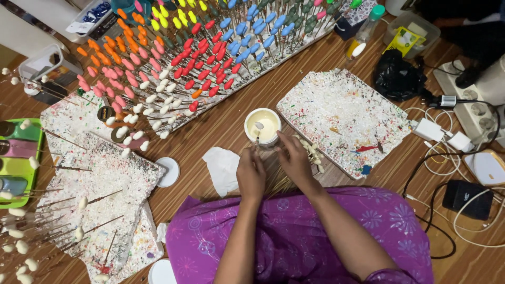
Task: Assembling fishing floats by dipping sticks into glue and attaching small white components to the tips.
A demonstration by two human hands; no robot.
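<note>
The left hand [251, 173] and right hand [294, 160] pinch thin sticks [257, 138] with their fingers, dipping one into the cream paint cup [262, 126] just ahead (so it gets coated).

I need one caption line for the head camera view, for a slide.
Left hand and right hand dip a stick into a cream paint tub, beside a board of painted sticks.

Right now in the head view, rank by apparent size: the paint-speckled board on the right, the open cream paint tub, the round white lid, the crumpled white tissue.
1. Speckled board
2. Tissue
3. Cream tub
4. White lid

Tub and lid look close; that order is unsure.
</note>
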